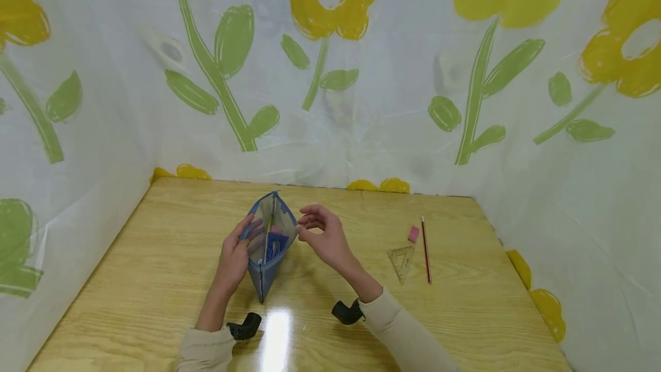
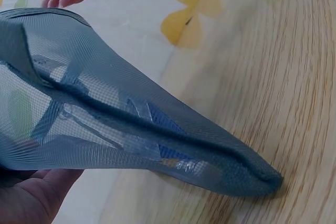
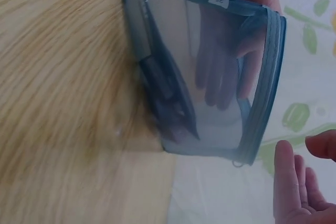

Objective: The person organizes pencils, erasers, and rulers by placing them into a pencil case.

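A blue zippered mesh pouch (image 1: pixel 264 277) stands with its mouth spread wide on the wooden table. My left hand (image 1: pixel 234 257) grips its left side, the fingers showing through the mesh in the right wrist view. Inside lie a dark blue item (image 1: pixel 276 244), something pink and a thin yellow stick; the mesh blurs their kinds. Beside the pouch's right rim hovers my right hand (image 1: pixel 327 237), its fingers loosely bent and holding nothing. In the right wrist view, a gap shows between the thumb and fingers (image 3: pixel 286 182) of that hand, apart from the pouch.
On the right of the table (image 1: pixel 170 257) lie a clear triangular set square (image 1: pixel 401 263), a pink eraser (image 1: pixel 413 234) and a red-and-black pencil (image 1: pixel 426 251). White sheets (image 1: pixel 382 131) with printed flowers hang around the table's back and sides.
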`<state>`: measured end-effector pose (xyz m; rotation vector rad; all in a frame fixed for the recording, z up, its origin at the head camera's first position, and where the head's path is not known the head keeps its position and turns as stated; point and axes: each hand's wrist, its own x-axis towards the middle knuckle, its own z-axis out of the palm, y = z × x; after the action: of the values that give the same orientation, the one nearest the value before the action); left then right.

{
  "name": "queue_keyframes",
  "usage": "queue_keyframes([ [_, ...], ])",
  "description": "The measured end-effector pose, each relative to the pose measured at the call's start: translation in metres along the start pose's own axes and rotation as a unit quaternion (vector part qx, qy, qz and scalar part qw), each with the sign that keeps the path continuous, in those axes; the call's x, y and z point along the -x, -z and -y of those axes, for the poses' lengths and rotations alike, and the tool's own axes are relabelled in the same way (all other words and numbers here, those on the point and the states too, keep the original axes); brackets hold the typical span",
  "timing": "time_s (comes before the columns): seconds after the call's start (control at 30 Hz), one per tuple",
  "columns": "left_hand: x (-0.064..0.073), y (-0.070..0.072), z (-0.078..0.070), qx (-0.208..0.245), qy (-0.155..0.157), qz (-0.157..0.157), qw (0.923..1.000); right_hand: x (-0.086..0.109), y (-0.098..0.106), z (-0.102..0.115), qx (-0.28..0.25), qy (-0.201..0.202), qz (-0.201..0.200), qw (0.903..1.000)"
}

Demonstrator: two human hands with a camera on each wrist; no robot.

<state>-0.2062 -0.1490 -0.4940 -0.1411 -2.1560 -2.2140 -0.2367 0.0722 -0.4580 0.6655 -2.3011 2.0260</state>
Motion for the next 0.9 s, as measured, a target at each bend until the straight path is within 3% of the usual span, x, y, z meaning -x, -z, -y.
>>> queue_keyframes([
  [0.73, -0.002, 0.0, -0.001, -0.002, 0.009, 0.004, 1.0, 0.04, 0.051, -0.014, 0.053, -0.005, -0.006, 0.9986],
  [0.9, -0.003, 0.0, -0.002, -0.004, 0.013, 0.005, 0.9999, 0.051, 0.064, -0.019, 0.058, -0.021, -0.015, 0.998],
])
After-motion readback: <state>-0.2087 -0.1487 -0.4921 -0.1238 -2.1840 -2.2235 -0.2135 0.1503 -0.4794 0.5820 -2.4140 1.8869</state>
